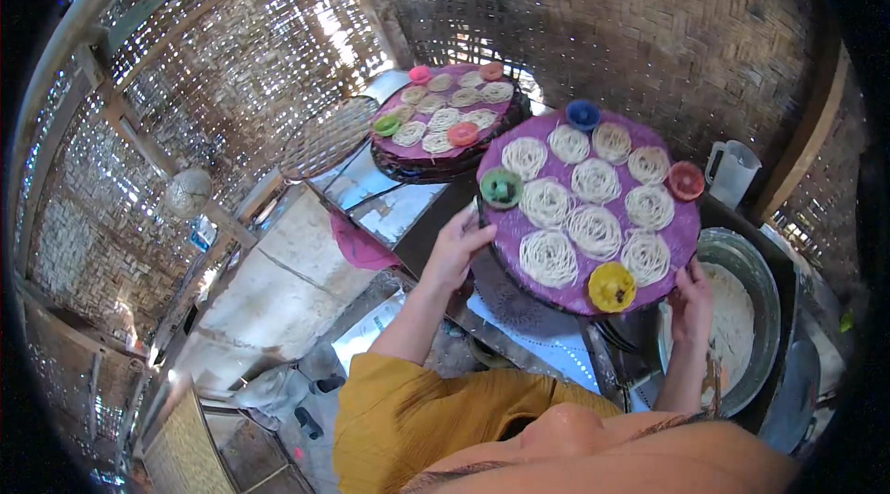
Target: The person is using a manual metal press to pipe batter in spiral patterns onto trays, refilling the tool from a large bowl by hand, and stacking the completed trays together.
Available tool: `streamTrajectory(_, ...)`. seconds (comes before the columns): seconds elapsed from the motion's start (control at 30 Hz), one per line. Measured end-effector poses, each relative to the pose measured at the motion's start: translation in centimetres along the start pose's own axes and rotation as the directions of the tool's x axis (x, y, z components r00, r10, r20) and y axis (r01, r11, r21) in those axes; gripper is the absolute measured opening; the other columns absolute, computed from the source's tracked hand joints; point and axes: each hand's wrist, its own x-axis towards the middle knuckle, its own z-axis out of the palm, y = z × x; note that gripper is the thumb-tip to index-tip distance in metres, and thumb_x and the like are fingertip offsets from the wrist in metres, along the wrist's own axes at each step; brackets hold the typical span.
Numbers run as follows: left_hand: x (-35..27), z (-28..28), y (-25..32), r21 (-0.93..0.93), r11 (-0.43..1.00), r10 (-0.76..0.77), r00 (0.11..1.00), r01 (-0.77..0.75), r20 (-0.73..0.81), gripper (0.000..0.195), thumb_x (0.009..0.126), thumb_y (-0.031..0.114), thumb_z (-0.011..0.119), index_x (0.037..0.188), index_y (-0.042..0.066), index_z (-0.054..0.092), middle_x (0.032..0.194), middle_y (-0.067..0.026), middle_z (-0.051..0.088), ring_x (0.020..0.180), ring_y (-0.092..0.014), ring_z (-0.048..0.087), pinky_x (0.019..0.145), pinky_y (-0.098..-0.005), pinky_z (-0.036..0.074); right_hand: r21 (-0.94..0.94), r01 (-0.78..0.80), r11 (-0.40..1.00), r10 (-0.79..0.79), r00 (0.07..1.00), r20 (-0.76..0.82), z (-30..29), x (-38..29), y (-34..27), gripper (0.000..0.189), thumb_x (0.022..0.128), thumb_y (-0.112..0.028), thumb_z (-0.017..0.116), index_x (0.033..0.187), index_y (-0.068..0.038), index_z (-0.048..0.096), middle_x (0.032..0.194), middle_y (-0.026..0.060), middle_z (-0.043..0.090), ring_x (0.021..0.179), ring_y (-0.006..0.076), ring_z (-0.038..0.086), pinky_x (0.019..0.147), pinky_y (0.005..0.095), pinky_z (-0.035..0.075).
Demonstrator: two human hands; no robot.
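Observation:
Between both hands I hold a round tray [612,209] lined with purple cloth or sheet. Flat nests of pale noodle-like strands [594,233] are spread over it. Small plastic cups sit along its rim: a blue one [583,115], a green one [501,188], a red one [685,181] and a yellow one [612,287]. My left hand [455,247] grips the tray's left edge, thumb on top. Around the lower right edge is my right hand [690,299]; its fingers beneath are partly hidden. A stack of similar trays [445,112] stands beyond, to the left.
At right, a metal basin [765,306] holds a pale doughy mass, with a translucent plastic jug [733,171] behind it. An open-weave round tray [330,136] leans left of the stack. A pink cloth [358,240] hangs from the table edge. Woven bamboo walls [626,21] enclose the corner.

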Motion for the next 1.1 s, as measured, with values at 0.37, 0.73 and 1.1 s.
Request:
streamTrajectory(0.37,12.5,-17.0,14.2,0.258,0.958,0.153,0.985,-0.127,-0.082,0.047,0.074,0.007,0.057,0.118,-0.001,0.043,0.107,-0.0119,0.055,0.098,-0.018,0.053,0.078,-0.0273,0.045,-0.198,0.219,0.956,-0.190,0.969,0.155,21.8,11.5,0.1,0.064,0.074,-0.019,0.064,0.122,0.011,0.035,0.120,0.0152,0.046,0.109,0.0203,0.043,0.093,0.0285,0.030)
streamTrajectory(0.73,19.5,-28.6,14.1,0.417,0.902,0.006,0.964,0.109,-0.265,0.063,0.065,0.023,0.070,0.112,-0.012,0.046,0.137,-0.0154,0.014,0.121,-0.026,0.031,0.092,-0.0345,0.036,-0.350,0.086,0.933,-0.027,0.985,0.168,29.6,20.6,10.1,0.063,0.072,-0.024,0.065,0.118,0.010,0.040,0.115,0.0169,0.050,0.110,0.0221,0.044,0.092,0.0330,0.031)
streamTrajectory(1.1,21.4,-32.1,11.1,0.408,0.905,-0.061,0.985,0.122,-0.161,0.041,0.074,0.015,0.064,0.108,-0.005,0.054,0.138,-0.0130,0.006,0.119,-0.023,0.030,0.095,-0.0301,0.029,-0.463,0.120,0.878,-0.036,0.982,0.186,29.5,19.7,12.2,0.037,0.079,-0.021,0.058,0.107,0.002,0.054,0.109,0.0069,0.054,0.096,0.0146,0.051,0.087,0.0270,0.035)
